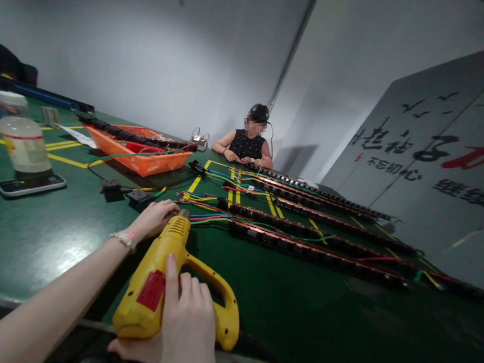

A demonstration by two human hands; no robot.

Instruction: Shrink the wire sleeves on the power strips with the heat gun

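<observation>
Yellow heat gun [149, 285], over the table's [39, 244] near edge: my right hand [183, 333] is gripping its handle to aim the nozzle at the coloured wires [205, 216], my left hand [154, 217] is curling beside them, its hold unclear.

An orange basket [147, 164] and plastic bottle [24, 144] stand on the green table [39, 239].

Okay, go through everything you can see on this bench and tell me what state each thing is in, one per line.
Heat gun: gripped by the right hand, nozzle aimed at the wires.
Left hand: curled over the wire ends by the nozzle.
Coloured wires: loose, spread out.
Power strips: lying flat, side by side.
Orange tray: loaded with strips.
Bottle: upright, capped.
</observation>
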